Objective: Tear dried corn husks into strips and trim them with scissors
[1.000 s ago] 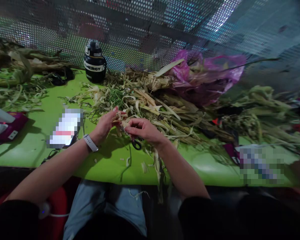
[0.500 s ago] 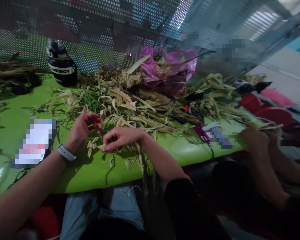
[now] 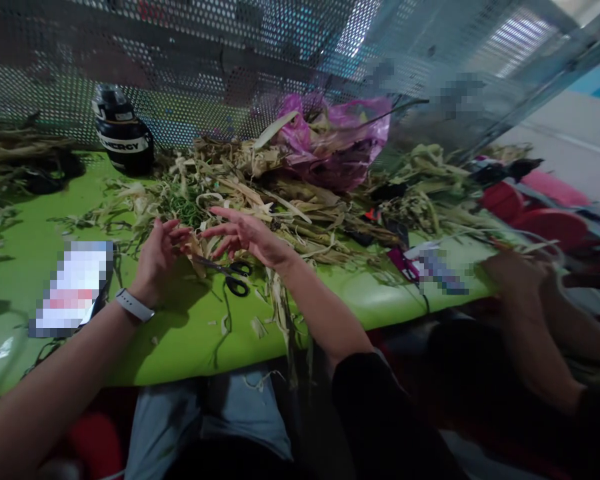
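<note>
My left hand [image 3: 159,257], with a pale band at the wrist, is held over the green table with its fingers loosely stretched out. My right hand [image 3: 253,237] reaches leftward toward it, fingers spread and nothing gripped. Between and just below the two hands lies a pair of scissors [image 3: 236,285] with black handles, its blades pointing toward my left fingers. Behind both hands spreads a heap of dry husk-like strips [image 3: 250,193]. A bundle of green string-like material [image 3: 184,208] sits in the heap beyond my left fingertips.
A phone [image 3: 75,287] lies left of my left arm. Farther back stand a black bottle [image 3: 125,143] and a pink plastic bag [image 3: 340,153] against a perforated metal panel [image 3: 205,67]. At right, another person's hands [image 3: 515,273] work near the table edge [image 3: 430,303].
My right hand has lifted away from the front and opened from a pinch on a pale dry strip. The scissors' handles now show. My left hand has shifted slightly left.
</note>
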A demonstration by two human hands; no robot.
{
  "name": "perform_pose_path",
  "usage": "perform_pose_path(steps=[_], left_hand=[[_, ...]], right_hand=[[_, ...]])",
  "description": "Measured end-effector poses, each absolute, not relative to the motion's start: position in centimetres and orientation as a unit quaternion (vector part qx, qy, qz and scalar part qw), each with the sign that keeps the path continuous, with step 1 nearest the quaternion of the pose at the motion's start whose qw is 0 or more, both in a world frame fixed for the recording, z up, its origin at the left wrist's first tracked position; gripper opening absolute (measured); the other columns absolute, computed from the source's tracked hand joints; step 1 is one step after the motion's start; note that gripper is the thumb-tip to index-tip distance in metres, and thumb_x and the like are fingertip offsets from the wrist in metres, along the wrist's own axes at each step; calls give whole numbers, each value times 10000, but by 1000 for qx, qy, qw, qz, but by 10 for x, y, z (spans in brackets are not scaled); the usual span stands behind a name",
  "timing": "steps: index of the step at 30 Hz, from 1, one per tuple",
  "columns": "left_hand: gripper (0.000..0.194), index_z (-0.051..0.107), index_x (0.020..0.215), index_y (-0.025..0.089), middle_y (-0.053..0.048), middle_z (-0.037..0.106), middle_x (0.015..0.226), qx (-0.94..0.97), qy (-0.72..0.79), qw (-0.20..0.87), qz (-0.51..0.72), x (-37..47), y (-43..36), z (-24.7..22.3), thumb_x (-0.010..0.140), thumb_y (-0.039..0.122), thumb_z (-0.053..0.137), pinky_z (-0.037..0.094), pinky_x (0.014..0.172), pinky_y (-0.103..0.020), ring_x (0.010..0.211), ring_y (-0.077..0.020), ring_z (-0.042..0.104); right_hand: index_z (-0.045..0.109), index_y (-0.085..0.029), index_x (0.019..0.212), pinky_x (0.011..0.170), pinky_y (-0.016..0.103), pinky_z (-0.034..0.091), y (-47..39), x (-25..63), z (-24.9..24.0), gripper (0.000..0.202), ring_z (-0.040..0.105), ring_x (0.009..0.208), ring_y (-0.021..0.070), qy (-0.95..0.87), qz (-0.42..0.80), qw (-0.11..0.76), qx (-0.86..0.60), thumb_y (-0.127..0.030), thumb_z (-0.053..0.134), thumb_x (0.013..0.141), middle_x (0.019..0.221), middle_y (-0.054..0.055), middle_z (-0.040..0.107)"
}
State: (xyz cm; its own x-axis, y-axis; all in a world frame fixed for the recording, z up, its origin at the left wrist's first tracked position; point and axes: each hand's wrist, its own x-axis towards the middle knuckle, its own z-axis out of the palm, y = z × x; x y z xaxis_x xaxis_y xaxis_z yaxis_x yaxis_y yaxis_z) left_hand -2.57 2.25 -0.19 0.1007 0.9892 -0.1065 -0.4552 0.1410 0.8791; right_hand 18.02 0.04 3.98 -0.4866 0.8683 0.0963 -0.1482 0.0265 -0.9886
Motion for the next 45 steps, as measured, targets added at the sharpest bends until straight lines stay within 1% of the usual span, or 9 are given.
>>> perform_pose_path(steps=[6,11,15,20,26,29,35,39,45], left_hand=[[321,708,933,205,-63,707,944,376,416,630,537,-23,16,1,898,488,560,500,691,-263,885,-182,631],[331,717,939,195,-71,706,941,418,399,614,537,-23,14,-1,843,500,630,493,686,-275,875,-194,629],[321,717,953,203,-69,706,960,451,381,603,536,-24,17,-6,863,494,614,492,703,-277,880,-185,630],[260,720,945,199,-57,701,970,466,379,599,530,-24,15,-3,889,429,610,479,722,-265,898,-183,610],[295,702,978,175,-75,693,982,496,389,578,518,-20,13,0,876,438,617,510,724,-275,898,-184,621],[325,683,988,146,-92,693,979,502,404,564,516,-19,13,0,865,440,620,513,713,-277,887,-185,627],[373,680,1027,146,-87,701,1019,505,439,558,490,-21,13,2,849,469,629,507,743,-272,878,-177,629],[413,678,1077,174,-72,698,1066,518,457,550,469,-23,16,1,843,511,634,501,773,-259,943,-181,630],[432,669,1102,223,-39,699,1073,522,478,555,437,-27,14,3,838,561,621,522,748,-244,944,-184,628]], right_hand=[[641,-153,962,461,185,390,20,188,30,348,569,518,60,-551,524,466,-453,-437,701,768,806,29,707],[634,-184,973,525,199,409,39,237,49,307,537,559,58,-513,390,576,-504,-437,643,799,816,-2,669],[622,-197,980,550,224,403,51,281,60,309,567,616,93,-489,305,584,-572,-461,597,822,836,8,647],[629,-161,930,584,243,422,57,320,59,179,584,610,107,-497,260,512,-651,-295,576,824,823,37,665],[714,-155,901,839,314,462,51,322,40,164,641,893,209,-637,30,196,-745,-193,570,831,935,94,723],[720,-168,1033,893,319,454,50,305,27,261,635,1003,233,-703,15,124,-701,-198,518,869,1073,106,716],[707,-184,1072,876,312,476,64,305,37,289,650,989,222,-735,44,121,-665,-211,523,851,1095,73,721],[692,-173,1035,928,366,473,92,330,69,280,634,1025,255,-684,-80,168,-705,-199,457,884,1082,107,699],[552,-128,1235,1042,512,381,159,379,122,366,519,1220,321,-602,-213,251,-728,-167,387,911,1297,173,572]])
